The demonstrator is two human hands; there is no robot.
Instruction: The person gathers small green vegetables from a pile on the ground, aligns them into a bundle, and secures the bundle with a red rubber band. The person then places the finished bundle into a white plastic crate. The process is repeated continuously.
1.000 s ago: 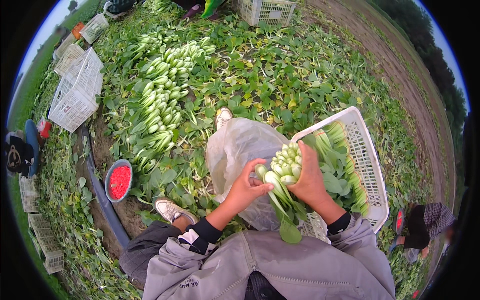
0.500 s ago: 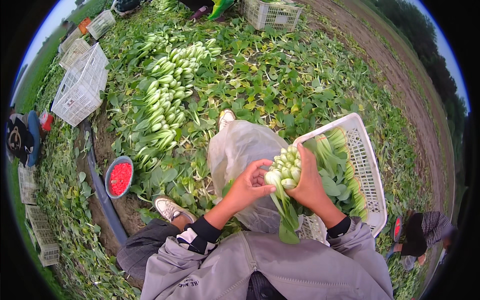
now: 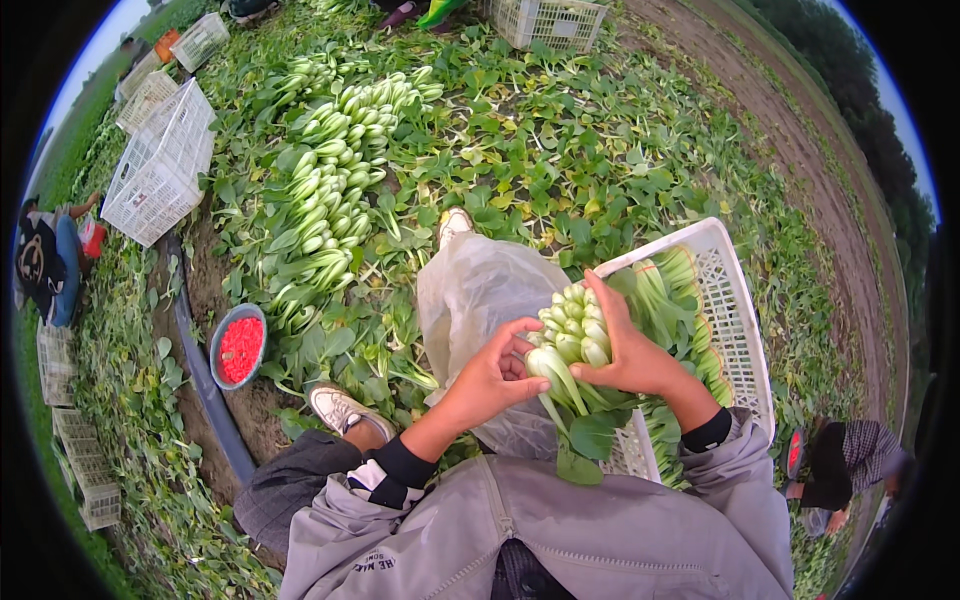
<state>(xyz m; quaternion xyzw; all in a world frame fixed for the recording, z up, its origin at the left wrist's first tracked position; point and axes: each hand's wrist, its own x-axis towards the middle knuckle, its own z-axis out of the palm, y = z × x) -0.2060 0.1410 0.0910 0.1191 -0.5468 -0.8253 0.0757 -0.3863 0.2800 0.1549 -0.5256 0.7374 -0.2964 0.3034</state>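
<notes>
A bunch of bok choy [image 3: 568,325] sits between my two hands over the near left edge of a white plastic crate [image 3: 740,325]. Its pale bulbous bases point up toward the far side, and green leaves hang down nearest my lap. My left hand [image 3: 497,372] curls against the left side, thumb and fingers around a bok choy head at that edge. On the other side, my right hand [image 3: 630,350] grips the bunch, thumb across the front and fingers along the far side. Bundled bok choy [image 3: 685,290] with thin orange-red ties lies in the crate.
A long row of cut bok choy [image 3: 335,190] lies ahead on leaf-strewn ground. To the left are a bowl of red ties [image 3: 240,350], a dark hose [image 3: 205,385] and stacked white crates [image 3: 160,165]. Clear plastic sheeting [image 3: 480,290] covers my leg. Other people crouch at both sides.
My right hand has shifted slightly right and its wrist has swung outward, uncovering more leaves in the crate. The bunch has turned a little between my hands.
</notes>
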